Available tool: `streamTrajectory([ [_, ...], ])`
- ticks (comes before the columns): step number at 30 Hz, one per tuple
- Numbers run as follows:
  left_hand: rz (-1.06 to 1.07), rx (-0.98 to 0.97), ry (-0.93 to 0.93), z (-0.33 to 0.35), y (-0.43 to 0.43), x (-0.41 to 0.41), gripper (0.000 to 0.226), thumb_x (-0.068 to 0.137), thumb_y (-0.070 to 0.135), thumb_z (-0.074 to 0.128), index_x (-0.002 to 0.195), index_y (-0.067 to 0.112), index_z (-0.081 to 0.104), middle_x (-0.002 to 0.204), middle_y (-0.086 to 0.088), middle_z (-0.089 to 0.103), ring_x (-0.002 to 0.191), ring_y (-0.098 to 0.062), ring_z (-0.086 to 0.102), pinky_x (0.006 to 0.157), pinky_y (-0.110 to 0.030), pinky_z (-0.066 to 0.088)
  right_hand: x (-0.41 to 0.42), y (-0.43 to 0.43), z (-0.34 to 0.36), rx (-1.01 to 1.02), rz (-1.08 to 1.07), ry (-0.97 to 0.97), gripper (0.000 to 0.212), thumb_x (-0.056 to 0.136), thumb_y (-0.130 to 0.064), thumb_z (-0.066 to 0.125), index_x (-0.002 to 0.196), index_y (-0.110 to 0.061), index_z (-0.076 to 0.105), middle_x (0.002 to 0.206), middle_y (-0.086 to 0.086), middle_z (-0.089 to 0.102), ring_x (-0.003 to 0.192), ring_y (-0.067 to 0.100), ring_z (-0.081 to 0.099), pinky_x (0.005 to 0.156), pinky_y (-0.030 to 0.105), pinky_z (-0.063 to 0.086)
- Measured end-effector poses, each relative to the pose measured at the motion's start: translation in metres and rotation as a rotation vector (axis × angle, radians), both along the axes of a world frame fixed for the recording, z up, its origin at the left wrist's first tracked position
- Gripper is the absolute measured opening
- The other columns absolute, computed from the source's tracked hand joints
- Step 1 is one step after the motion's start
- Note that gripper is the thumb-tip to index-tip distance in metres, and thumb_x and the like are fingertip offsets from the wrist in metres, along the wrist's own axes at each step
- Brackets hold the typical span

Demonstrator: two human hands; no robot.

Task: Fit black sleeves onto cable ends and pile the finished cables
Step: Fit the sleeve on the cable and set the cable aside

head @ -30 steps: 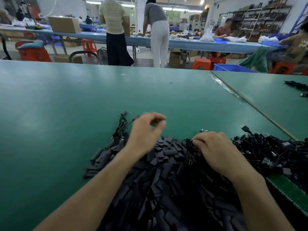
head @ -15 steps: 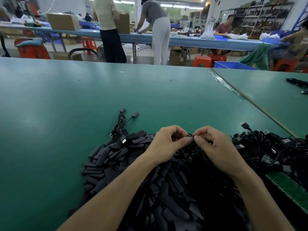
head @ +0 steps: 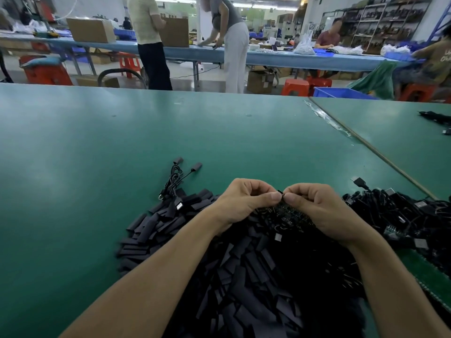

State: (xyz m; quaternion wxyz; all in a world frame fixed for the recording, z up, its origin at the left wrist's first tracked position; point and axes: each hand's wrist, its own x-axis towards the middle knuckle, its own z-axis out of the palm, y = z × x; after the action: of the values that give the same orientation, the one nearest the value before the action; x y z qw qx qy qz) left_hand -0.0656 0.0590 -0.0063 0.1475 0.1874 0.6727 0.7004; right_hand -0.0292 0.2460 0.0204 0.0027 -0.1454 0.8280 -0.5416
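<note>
My left hand (head: 246,202) and my right hand (head: 319,211) meet above a big heap of loose black sleeves (head: 234,269). Both pinch one small black piece (head: 280,192) between thumb and fingers; whether it is a sleeve or a cable end I cannot tell. A coiled black cable hangs below the hands (head: 285,215). Sleeved cables (head: 177,178) lie on the green table (head: 122,147) beyond the heap, to the left. A tangle of black cables (head: 400,215) sits at the right.
A seam with clear tape (head: 329,120) runs diagonally between two table tops. More black cables (head: 436,118) lie on the far right table. People stand and sit at a blue bench (head: 280,58) behind, with boxes and red stools.
My left hand came from the left side of the heap to meet the right hand. Both lifted slightly and now pinch the small piece between them.
</note>
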Motion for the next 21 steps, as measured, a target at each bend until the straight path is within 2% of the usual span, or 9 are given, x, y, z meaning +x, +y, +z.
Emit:
streamTrajectory([
  [4,-0.037,0.054,-0.068,0.001,0.001,-0.005,0.025,0.09,0.014,0.071,0.066,0.021,0.075,0.061,0.01,0.063,0.055,-0.001,0.053,0.058,-0.014,0.043,-0.004,0.002,-0.001,-0.033,-0.01,-0.014,0.013,0.096,-0.006,0.059,0.091,-0.005,0.07,0.078,-0.004,0.069,0.073,0.002,0.059,0.071,0.012,0.047],
  [7,-0.079,0.151,-0.177,0.003,0.004,-0.003,0.019,0.087,0.019,0.07,0.068,0.019,0.072,0.063,0.006,0.064,0.052,-0.003,0.056,0.055,-0.016,0.048,-0.006,0.003,-0.001,-0.078,-0.027,-0.041,0.014,0.096,-0.01,0.059,0.089,-0.008,0.071,0.076,-0.004,0.071,0.072,0.004,0.061,0.069,0.014,0.049],
  [9,0.001,0.203,-0.176,0.006,0.006,-0.002,0.019,0.09,0.018,0.068,0.071,0.018,0.07,0.066,0.004,0.067,0.052,-0.004,0.057,0.054,-0.015,0.049,-0.008,0.002,-0.002,-0.033,-0.108,0.013,0.015,0.096,-0.011,0.061,0.084,-0.015,0.071,0.076,-0.006,0.071,0.069,0.003,0.06,0.069,0.015,0.049],
  [12,0.26,0.186,0.015,0.011,0.007,0.001,0.018,0.099,0.014,0.059,0.082,0.012,0.064,0.069,0.007,0.07,0.06,-0.001,0.059,0.063,-0.012,0.048,-0.009,0.001,-0.003,0.139,-0.377,0.173,0.014,0.095,-0.017,0.066,0.082,-0.021,0.068,0.077,-0.008,0.07,0.07,0.003,0.062,0.068,0.012,0.047],
  [14,0.382,0.269,0.092,0.017,0.005,0.006,0.016,0.102,0.015,0.052,0.089,0.01,0.059,0.074,0.004,0.073,0.071,-0.008,0.065,0.076,-0.022,0.052,-0.006,-0.002,-0.002,0.231,-0.569,0.26,0.012,0.096,-0.02,0.064,0.084,-0.02,0.064,0.074,-0.014,0.064,0.07,-0.003,0.057,0.06,0.004,0.041],
  [15,0.414,0.338,0.118,0.019,0.002,0.01,0.014,0.103,0.014,0.049,0.091,0.01,0.055,0.076,0.001,0.074,0.074,-0.013,0.068,0.08,-0.028,0.054,-0.004,-0.003,-0.001,0.265,-0.648,0.28,0.011,0.098,-0.02,0.062,0.086,-0.019,0.062,0.073,-0.014,0.06,0.069,-0.004,0.054,0.057,0.005,0.04],
  [17,0.46,0.44,0.214,0.026,-0.003,0.018,0.012,0.105,0.013,0.046,0.094,0.011,0.05,0.072,0.0,0.072,0.071,-0.016,0.069,0.077,-0.03,0.058,-0.002,-0.006,-0.001,0.328,-0.771,0.292,0.013,0.101,-0.021,0.057,0.089,-0.017,0.058,0.072,-0.008,0.057,0.065,0.003,0.051,0.056,0.018,0.038],
  [18,0.497,0.472,0.276,0.031,-0.007,0.021,0.011,0.105,0.013,0.045,0.095,0.013,0.049,0.068,0.002,0.069,0.067,-0.014,0.068,0.075,-0.029,0.058,0.0,-0.007,-0.001,0.35,-0.82,0.289,0.013,0.102,-0.021,0.055,0.09,-0.017,0.055,0.075,-0.002,0.058,0.066,0.011,0.051,0.059,0.028,0.038],
  [21,0.65,0.53,0.475,0.05,-0.023,0.025,0.012,0.105,0.018,0.046,0.096,0.024,0.051,0.061,0.009,0.056,0.057,-0.007,0.055,0.065,-0.025,0.056,0.003,-0.013,0.002,0.412,-0.906,0.237,0.012,0.103,-0.022,0.052,0.093,-0.015,0.052,0.085,0.006,0.056,0.076,0.026,0.05,0.067,0.037,0.038],
])
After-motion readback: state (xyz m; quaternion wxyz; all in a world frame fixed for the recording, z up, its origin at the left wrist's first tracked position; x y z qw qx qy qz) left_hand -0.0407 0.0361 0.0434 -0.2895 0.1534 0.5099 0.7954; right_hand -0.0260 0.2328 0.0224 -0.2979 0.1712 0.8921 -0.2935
